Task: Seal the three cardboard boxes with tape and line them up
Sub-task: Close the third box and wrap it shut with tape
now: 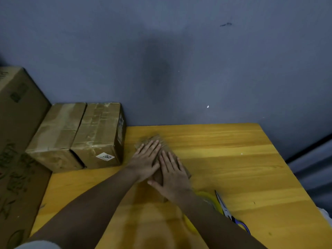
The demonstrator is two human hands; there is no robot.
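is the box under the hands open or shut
Shut: the left hand and right hand press flat on the small box, whose top lies flat with no flap raised.

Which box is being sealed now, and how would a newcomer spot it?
On the yellow wooden table, look near its middle, right of two taped boxes against the wall. The box lies under the flat left hand and right hand, standing apart.

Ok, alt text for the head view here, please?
Both hands, left hand and right hand, press flat on a small cardboard box on a yellow wooden table. Two taped boxes stand side by side at left; scissors lie at right.
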